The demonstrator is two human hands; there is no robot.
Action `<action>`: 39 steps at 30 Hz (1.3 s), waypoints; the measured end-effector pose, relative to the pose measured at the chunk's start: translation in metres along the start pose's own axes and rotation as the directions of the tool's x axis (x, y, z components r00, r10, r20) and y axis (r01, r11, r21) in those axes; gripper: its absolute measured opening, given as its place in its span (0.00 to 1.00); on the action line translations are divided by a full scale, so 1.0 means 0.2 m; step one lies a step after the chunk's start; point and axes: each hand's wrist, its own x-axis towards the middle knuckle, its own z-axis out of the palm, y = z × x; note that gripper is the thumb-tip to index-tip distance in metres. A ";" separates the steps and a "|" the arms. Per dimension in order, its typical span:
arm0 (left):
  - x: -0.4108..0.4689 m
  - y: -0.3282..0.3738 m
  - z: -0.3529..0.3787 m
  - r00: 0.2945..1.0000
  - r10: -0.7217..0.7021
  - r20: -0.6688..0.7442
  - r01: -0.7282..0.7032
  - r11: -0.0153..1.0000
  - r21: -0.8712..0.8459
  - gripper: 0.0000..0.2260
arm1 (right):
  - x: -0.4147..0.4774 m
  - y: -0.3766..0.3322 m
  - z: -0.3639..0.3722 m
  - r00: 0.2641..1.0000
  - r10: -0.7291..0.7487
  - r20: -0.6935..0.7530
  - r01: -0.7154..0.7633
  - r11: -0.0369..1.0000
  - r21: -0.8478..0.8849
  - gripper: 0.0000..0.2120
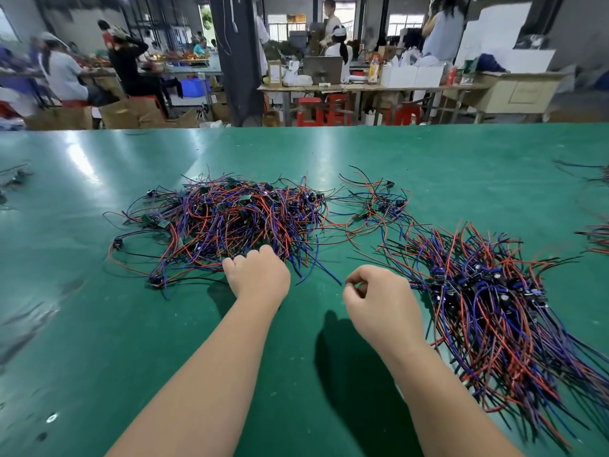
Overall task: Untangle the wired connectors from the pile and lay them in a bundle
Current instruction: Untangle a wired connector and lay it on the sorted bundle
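A tangled pile of wired connectors (230,219) with red, blue and black leads and small green boards lies on the green table (99,324), centre left. A laid-out bundle of the same connectors (487,305) stretches along the right, its black plugs lined up. My left hand (257,275) is at the pile's near edge, with its fingers curled down into the wires and the fingertips hidden. My right hand (379,301) hovers between pile and bundle. Its fingers are curled, the thumb is near the forefinger, and nothing shows in it.
A few loose connectors (379,206) lie between pile and bundle at the back. More wires sit at the table's right edge (596,239) and left edge (13,179). Beyond the table's far edge are seated workers, cardboard boxes, red stools and cluttered benches.
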 end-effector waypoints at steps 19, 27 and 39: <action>-0.51 -0.13 -0.50 0.773 0.314 0.551 -0.428 0.900 0.088 0.10 | 0.05 0.05 0.02 0.979 0.118 0.169 -0.136 0.986 0.096 0.10; -0.30 -0.15 -0.60 0.980 0.178 -0.091 -0.195 0.951 -0.241 0.17 | 0.02 0.00 0.01 0.960 -0.104 0.260 0.097 0.994 0.041 0.12; -0.11 -0.08 -0.30 0.997 0.000 -0.074 -0.010 0.990 -0.139 0.13 | -0.05 -0.05 0.16 0.729 -0.438 0.526 0.558 0.825 -0.087 0.21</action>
